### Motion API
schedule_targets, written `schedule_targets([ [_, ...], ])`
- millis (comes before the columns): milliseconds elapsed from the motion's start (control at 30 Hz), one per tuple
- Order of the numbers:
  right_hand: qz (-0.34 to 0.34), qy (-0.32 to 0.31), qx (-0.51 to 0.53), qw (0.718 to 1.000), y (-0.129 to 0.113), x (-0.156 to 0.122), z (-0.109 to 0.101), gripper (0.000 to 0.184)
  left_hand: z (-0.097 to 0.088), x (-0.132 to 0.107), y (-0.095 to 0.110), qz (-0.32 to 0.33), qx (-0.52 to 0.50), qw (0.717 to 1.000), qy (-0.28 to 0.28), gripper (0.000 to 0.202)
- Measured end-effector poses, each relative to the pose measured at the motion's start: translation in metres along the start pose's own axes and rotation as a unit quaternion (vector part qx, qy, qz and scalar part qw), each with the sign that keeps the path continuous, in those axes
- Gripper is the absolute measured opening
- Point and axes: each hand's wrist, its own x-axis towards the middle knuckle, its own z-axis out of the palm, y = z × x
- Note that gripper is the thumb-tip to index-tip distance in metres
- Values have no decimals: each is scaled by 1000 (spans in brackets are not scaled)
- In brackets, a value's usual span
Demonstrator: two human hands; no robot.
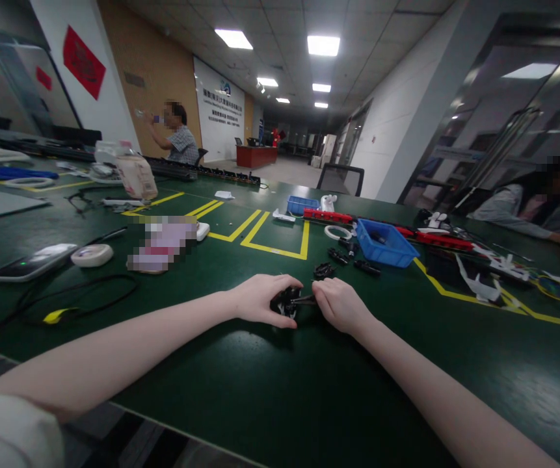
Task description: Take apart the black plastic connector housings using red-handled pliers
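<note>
My left hand (pixel 263 300) is closed around a small black part (pixel 284 299), holding it just above the green table. My right hand (pixel 341 304) is closed on a slim tool (pixel 304 300) with a thin metal tip, most of its handle hidden in the fist. The tip points left and meets the black part; whether it is inside it I cannot tell. Just beyond my hands lies another black part (pixel 324 270). Several similar black pieces (pixel 366 266) lie farther back, near a blue bin (pixel 387 250).
A smaller blue basket (pixel 303 205), a white ring (pixel 338 233) and a long red strip (pixel 436 240) lie behind. On the left are a phone (pixel 162 250), a white round case (pixel 92 255), cables (pixel 123 286) and a bottle (pixel 136 172). One person (pixel 528 201) sits right, another (pixel 182 143) far left.
</note>
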Motion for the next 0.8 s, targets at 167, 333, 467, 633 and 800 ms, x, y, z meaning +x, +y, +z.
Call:
schedule_targets([
  [167, 3, 7, 16, 1000, 0, 0, -1, 41, -1, 0, -2, -4, -6, 1000, -15, 62],
  [333, 3, 11, 24, 1000, 0, -1, -2, 41, -1, 1, -2, 22, -2, 1000, -19, 60],
  [467, -2, 10, 26, 1000, 1, -1, -2, 41, -1, 0, -2, 24, -1, 1000, -10, 67],
  [633, 4, 7, 22, 1000, 1, 0, 0, 40, -1, -1, 1, 16, -5, 1000, 3, 73],
  [800, 7, 3, 14, 1000, 1, 0, 1, 41, 0, -1, 1, 22, -13, 1000, 3, 69],
])
